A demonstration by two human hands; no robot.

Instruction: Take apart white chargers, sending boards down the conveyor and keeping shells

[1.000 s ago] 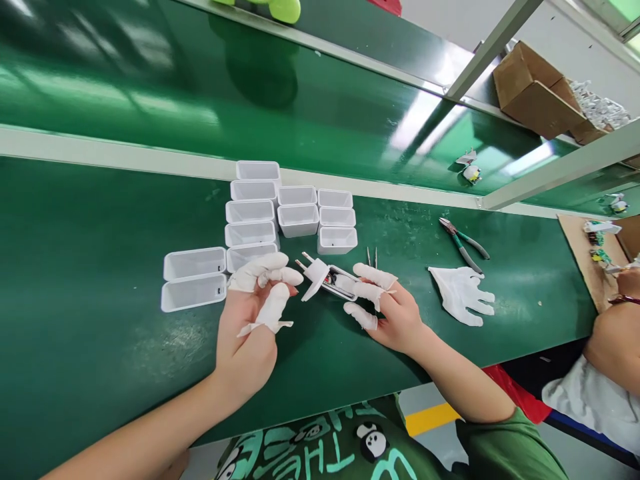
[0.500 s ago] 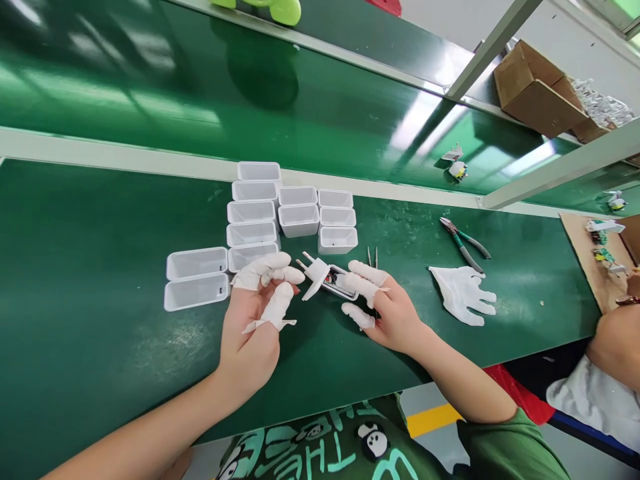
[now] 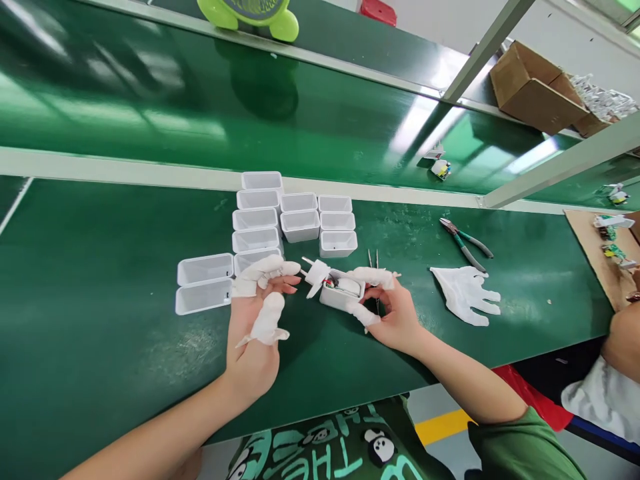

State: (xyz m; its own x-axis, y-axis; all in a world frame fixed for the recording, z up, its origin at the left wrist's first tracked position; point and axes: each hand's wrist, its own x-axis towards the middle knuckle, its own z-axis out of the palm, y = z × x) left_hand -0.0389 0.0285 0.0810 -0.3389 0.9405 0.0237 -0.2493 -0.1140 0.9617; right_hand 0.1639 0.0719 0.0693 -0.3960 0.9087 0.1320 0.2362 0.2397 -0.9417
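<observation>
My right hand [image 3: 387, 310], with white finger cots, grips a white charger housing [image 3: 341, 293] that has a circuit board inside and a two-pin plug cap [image 3: 317, 274] at its left end. My left hand [image 3: 260, 313], also in finger cots, hovers palm up just left of the plug cap, its fingers spread and holding nothing; the fingertips are close to the cap. Behind both hands stand several empty white charger shells [image 3: 295, 217] in rows, and two more shells [image 3: 204, 283] lie to the left.
Tweezers [image 3: 373, 259] lie behind my right hand. A white glove [image 3: 465, 293] and green-handled pliers [image 3: 464, 241] lie to the right. Another person's arm [image 3: 623, 333] shows at the right edge. Cardboard boxes [image 3: 535, 87] sit on the upper shelf, a green object [image 3: 250, 13] at top.
My right hand has turned the charger housing so its open side faces up and drawn it slightly nearer. The left hand has stayed open beside the plug cap. The view has shifted down a little.
</observation>
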